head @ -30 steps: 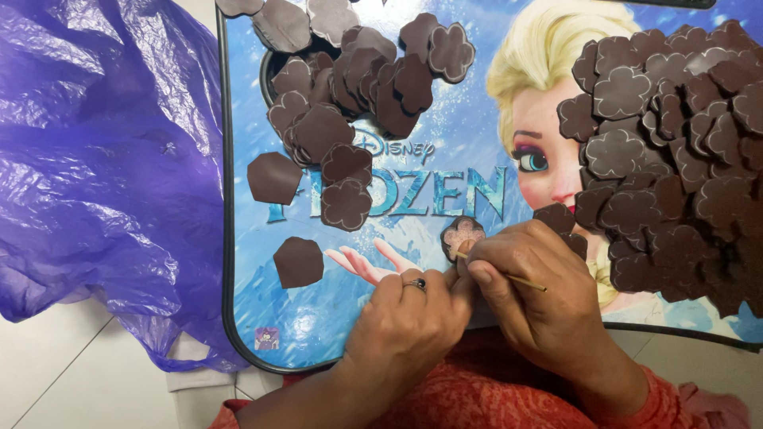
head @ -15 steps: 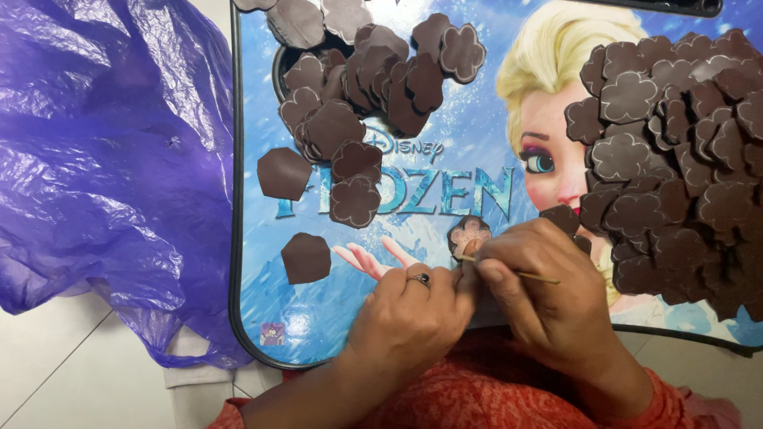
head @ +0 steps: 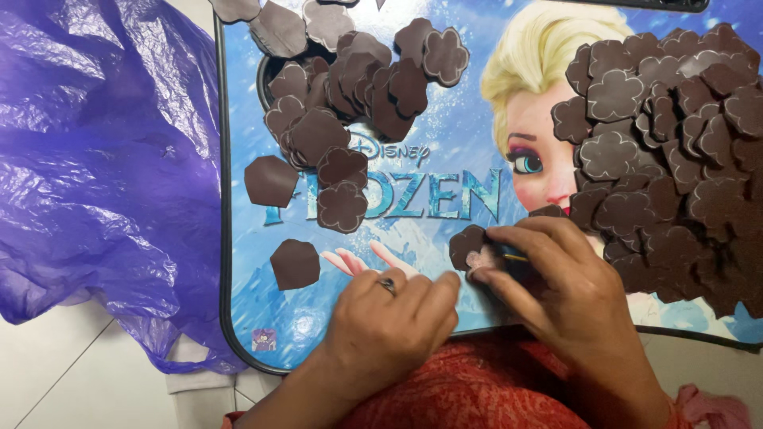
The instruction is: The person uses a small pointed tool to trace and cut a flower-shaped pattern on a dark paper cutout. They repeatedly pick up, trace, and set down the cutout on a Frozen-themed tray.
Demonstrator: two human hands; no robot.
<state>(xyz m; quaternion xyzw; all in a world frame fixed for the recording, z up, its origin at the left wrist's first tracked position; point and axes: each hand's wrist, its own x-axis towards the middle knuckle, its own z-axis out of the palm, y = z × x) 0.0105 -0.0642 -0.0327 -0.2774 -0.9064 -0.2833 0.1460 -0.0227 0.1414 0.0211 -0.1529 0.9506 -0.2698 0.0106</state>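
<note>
My left hand (head: 389, 318), with a ring on one finger, rests on the blue picture tray (head: 477, 159) and its fingertips press beside a brown flower-shaped foam piece (head: 465, 245). My right hand (head: 556, 286) pinches a thin stick (head: 515, 257) whose tip lies at that same piece. The piece lies flat on the tray between both hands. A large heap of brown flower cutouts (head: 675, 151) sits right of my right hand. A smaller heap of cutouts (head: 358, 87) lies at the tray's upper left.
A crumpled purple plastic bag (head: 95, 183) lies left of the tray on a white surface. Loose brown pieces (head: 294, 264) lie singly on the tray's left part. The tray's dark rim (head: 225, 318) curves near my left wrist. Red cloth (head: 477, 389) covers my lap.
Both hands have stayed together at the same foam piece, with only small finger shifts. The stick tip has drawn in closer under my right fingers.
</note>
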